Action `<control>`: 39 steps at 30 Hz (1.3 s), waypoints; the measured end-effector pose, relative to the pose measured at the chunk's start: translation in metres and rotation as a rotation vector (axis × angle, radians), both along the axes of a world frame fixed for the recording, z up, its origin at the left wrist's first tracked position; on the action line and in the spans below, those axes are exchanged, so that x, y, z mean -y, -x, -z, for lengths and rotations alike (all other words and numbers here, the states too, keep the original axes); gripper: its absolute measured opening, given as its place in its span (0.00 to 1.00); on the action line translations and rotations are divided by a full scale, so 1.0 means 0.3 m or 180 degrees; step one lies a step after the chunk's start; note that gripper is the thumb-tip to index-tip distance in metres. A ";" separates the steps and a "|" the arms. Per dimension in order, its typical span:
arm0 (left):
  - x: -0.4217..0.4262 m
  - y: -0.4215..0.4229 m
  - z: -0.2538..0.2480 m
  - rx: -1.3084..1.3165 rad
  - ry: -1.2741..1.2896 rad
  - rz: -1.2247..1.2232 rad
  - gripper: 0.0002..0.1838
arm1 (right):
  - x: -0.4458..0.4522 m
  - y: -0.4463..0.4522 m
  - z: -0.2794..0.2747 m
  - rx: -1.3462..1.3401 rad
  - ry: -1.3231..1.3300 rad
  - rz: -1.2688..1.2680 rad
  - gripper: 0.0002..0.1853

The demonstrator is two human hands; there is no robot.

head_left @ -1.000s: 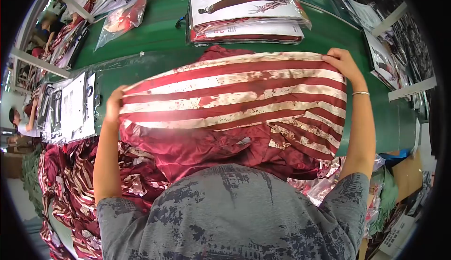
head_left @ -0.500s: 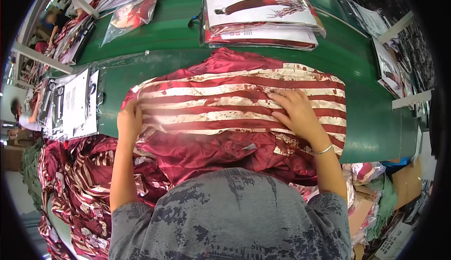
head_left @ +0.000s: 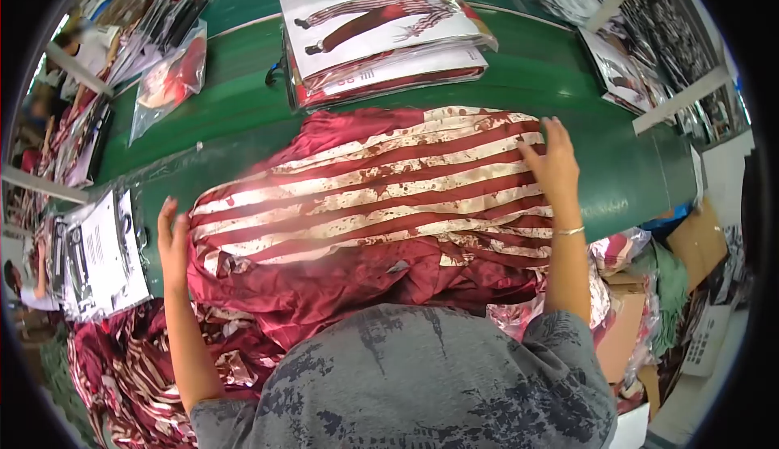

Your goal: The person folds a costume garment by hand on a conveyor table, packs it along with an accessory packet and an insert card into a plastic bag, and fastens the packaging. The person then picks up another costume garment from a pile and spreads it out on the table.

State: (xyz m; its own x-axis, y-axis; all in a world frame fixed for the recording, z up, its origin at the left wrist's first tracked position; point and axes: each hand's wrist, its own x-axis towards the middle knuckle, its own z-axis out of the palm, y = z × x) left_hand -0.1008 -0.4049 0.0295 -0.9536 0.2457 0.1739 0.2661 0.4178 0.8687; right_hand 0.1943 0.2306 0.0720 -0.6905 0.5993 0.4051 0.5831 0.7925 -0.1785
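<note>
A red and cream striped garment with dark spots (head_left: pixel 365 193) lies spread across the green table (head_left: pixel 641 181), with plain dark red cloth showing above and below the stripes. My left hand (head_left: pixel 172 234) is beside the garment's left edge, its fingers apart and nothing in them. At the upper right corner of the stripes is my right hand (head_left: pixel 553 161), thumb and fingers spread over or just beside the edge; whether it touches the cloth is hard to tell.
Packaged costumes with a printed picture (head_left: pixel 381 23) are stacked beyond the garment. A clear bag with a red item (head_left: pixel 174 76) lies at upper left, printed packs (head_left: pixel 101 254) at left. Striped clothes (head_left: pixel 154 360) are heaped at lower left. Other people work at far left.
My right hand has moved from the middle of the stripes to their right end. My left hand has come off the left edge and opened. The view has shifted and tilted.
</note>
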 end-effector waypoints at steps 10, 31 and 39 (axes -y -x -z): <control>-0.223 0.216 -0.127 0.0489 0.1722 0.2528 0.28 | -0.204 0.043 -0.027 0.0368 0.3620 0.0426 0.22; -0.149 0.023 0.030 -0.2128 0.2128 0.0269 0.13 | -0.182 -0.051 0.242 -0.0601 0.1368 -0.1967 0.07; -0.210 0.007 -0.272 -0.1504 0.1774 0.1142 0.22 | 0.060 0.177 -0.055 -0.0434 0.0609 -0.1969 0.21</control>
